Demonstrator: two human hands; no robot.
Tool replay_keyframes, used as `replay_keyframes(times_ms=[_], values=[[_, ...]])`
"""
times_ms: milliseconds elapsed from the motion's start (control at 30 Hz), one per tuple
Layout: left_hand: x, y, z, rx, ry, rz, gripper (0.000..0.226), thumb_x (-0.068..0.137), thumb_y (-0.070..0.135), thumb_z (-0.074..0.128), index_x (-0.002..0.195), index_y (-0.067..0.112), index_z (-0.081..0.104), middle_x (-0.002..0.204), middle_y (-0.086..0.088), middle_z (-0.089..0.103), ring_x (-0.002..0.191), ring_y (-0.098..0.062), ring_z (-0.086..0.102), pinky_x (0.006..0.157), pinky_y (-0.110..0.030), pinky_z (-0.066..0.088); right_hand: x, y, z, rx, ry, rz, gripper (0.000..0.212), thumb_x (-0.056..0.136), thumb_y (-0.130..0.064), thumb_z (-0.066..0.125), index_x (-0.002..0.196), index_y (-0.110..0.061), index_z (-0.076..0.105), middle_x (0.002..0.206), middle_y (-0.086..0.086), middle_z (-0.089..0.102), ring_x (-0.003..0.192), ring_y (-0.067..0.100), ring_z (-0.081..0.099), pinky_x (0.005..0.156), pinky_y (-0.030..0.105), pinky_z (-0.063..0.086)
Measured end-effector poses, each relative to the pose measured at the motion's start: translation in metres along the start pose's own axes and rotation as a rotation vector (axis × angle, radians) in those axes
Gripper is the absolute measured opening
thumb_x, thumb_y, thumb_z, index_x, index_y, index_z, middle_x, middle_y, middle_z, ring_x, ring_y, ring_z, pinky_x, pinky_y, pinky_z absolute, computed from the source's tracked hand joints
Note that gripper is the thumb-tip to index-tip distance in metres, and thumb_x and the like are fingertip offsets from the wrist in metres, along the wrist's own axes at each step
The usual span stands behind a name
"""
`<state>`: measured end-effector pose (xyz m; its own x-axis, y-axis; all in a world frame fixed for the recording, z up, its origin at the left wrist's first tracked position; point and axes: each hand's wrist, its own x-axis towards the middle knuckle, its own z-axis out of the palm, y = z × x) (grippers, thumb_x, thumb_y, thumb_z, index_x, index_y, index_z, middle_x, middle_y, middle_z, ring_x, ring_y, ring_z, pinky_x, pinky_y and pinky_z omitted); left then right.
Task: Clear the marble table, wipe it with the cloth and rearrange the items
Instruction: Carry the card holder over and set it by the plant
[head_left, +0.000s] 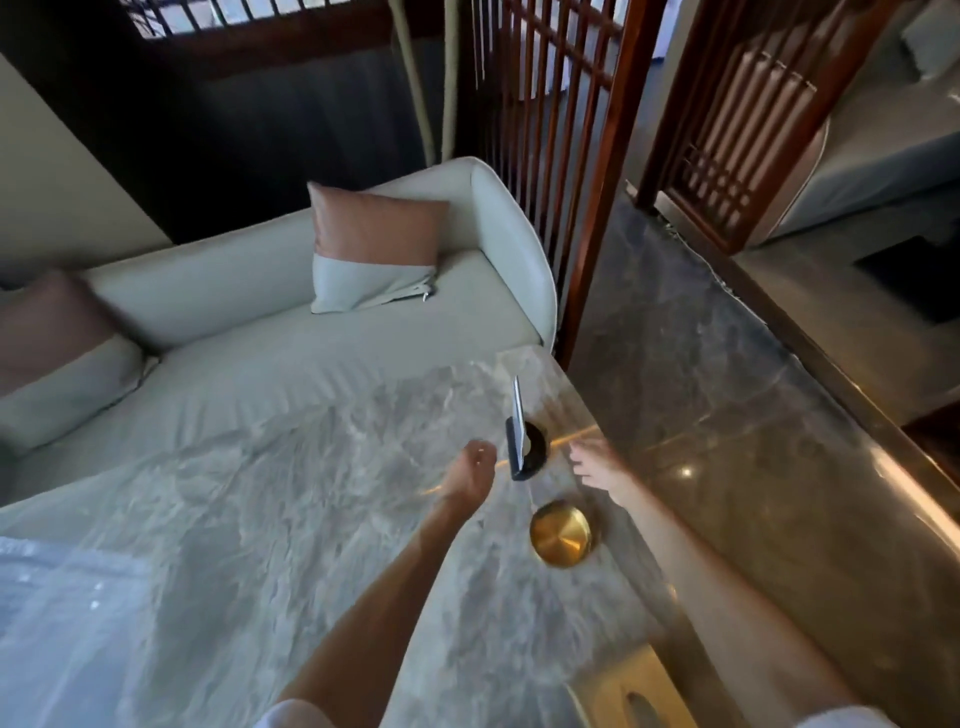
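The grey-veined marble table fills the lower middle of the head view. Near its far right corner stands a dark card holder with a thin white card upright in it. A round gold dish lies just in front of that holder. My left hand hovers a little left of the holder, fingers loosely curled, holding nothing. My right hand reaches in from the right side of the holder, fingers apart, not touching it as far as I can see. The picture is blurred by motion.
A pale sofa with a pink-and-grey cushion runs along the table's far side. A dark wooden lattice screen stands beyond the corner. Polished stone floor lies to the right. A white cloth-like patch sits at the lower left.
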<state>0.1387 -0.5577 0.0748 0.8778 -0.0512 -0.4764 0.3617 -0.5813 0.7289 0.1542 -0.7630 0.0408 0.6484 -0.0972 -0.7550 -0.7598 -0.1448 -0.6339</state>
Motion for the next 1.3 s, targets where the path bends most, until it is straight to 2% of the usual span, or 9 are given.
replay_keyframes(times_ms=[67, 167, 267, 600, 700, 833, 1033, 1167, 1300], values=[[0.018, 0.015, -0.002, -0.085, 0.021, 0.025, 0.038, 0.095, 0.038, 0.041, 0.090, 0.004, 0.056, 0.087, -0.029, 0.056, 0.089, -0.043, 0.060, 0.080, -0.049, 0.048, 0.010, -0.005, 0.015, 0.134, -0.028, 0.079, 0.051, 0.100, -0.032, 0.042, 0.140, 0.000, 0.039, 0.141, 0.031, 0.042, 0.122, 0.036, 0.053, 0.112, 0.048, 0.035], [0.045, 0.033, 0.000, -0.113, -0.033, -0.032, 0.040, 0.095, 0.046, 0.043, 0.110, 0.012, 0.056, 0.104, -0.016, 0.062, 0.106, -0.035, 0.060, 0.092, -0.051, 0.048, 0.044, 0.000, 0.028, 0.256, -0.030, 0.143, 0.069, 0.090, -0.059, 0.045, 0.147, -0.023, 0.030, 0.153, 0.006, 0.036, 0.135, 0.029, 0.042, 0.103, 0.046, 0.041], [0.055, 0.041, 0.007, -0.134, -0.088, -0.072, 0.042, 0.094, 0.044, 0.048, 0.125, 0.015, 0.046, 0.121, -0.015, 0.061, 0.104, -0.023, 0.057, 0.097, -0.050, 0.046, 0.074, 0.010, 0.036, 0.339, -0.052, 0.170, 0.081, 0.080, -0.073, 0.046, 0.146, -0.029, 0.030, 0.154, -0.002, 0.033, 0.136, 0.027, 0.039, 0.095, 0.047, 0.045], [0.056, 0.036, 0.008, -0.140, -0.081, -0.067, 0.039, 0.096, 0.037, 0.038, 0.117, 0.008, 0.051, 0.115, -0.018, 0.063, 0.106, -0.033, 0.062, 0.092, -0.055, 0.051, 0.073, 0.003, 0.045, 0.325, -0.086, 0.167, 0.050, 0.097, -0.049, 0.040, 0.139, -0.021, 0.043, 0.143, 0.003, 0.048, 0.131, 0.024, 0.046, 0.102, 0.042, 0.041], [0.034, 0.033, -0.015, -0.220, -0.058, -0.078, 0.031, 0.099, 0.024, 0.036, 0.116, 0.006, 0.055, 0.111, -0.020, 0.065, 0.103, -0.033, 0.063, 0.087, -0.055, 0.054, 0.063, 0.002, 0.048, 0.296, -0.087, 0.117, 0.039, 0.100, -0.033, 0.043, 0.135, -0.016, 0.045, 0.133, 0.005, 0.051, 0.129, 0.026, 0.048, 0.107, 0.044, 0.041], [-0.016, 0.018, -0.058, -0.324, -0.019, -0.062, 0.032, 0.100, 0.019, 0.033, 0.119, 0.005, 0.055, 0.113, -0.018, 0.065, 0.106, -0.028, 0.063, 0.089, -0.049, 0.056, 0.042, 0.002, 0.069, 0.220, -0.141, 0.047, 0.027, 0.094, -0.014, 0.049, 0.120, -0.015, 0.056, 0.126, 0.013, 0.062, 0.105, 0.026, 0.065, 0.091, 0.043, 0.053], [-0.128, -0.036, -0.107, -0.487, 0.167, -0.082, 0.029, 0.102, 0.020, 0.034, 0.101, 0.021, 0.062, 0.104, -0.009, 0.068, 0.099, -0.023, 0.066, 0.086, -0.042, 0.057, -0.044, 0.016, 0.134, 0.238, -0.415, -0.001, 0.034, 0.092, -0.008, 0.054, 0.122, -0.023, 0.059, 0.108, 0.010, 0.068, 0.095, 0.022, 0.066, 0.074, 0.021, 0.054], [-0.207, -0.090, -0.128, -0.550, 0.300, -0.146, 0.027, 0.101, 0.020, 0.035, 0.105, 0.023, 0.062, 0.102, -0.005, 0.069, 0.093, -0.020, 0.067, 0.083, -0.039, 0.058, -0.086, 0.059, 0.198, 0.140, -0.539, 0.034, 0.039, 0.096, -0.009, 0.049, 0.131, -0.023, 0.056, 0.119, 0.016, 0.067, 0.107, 0.026, 0.064, 0.096, 0.032, 0.048], [-0.279, -0.148, -0.144, -0.571, 0.378, -0.217, 0.027, 0.101, 0.022, 0.036, 0.113, 0.021, 0.060, 0.108, -0.010, 0.070, 0.100, -0.024, 0.067, 0.087, -0.043, 0.058, -0.135, 0.102, 0.259, 0.102, -0.606, 0.101, 0.043, 0.098, -0.005, 0.045, 0.137, -0.022, 0.047, 0.124, 0.020, 0.063, 0.107, 0.031, 0.064, 0.084, 0.029, 0.052]])
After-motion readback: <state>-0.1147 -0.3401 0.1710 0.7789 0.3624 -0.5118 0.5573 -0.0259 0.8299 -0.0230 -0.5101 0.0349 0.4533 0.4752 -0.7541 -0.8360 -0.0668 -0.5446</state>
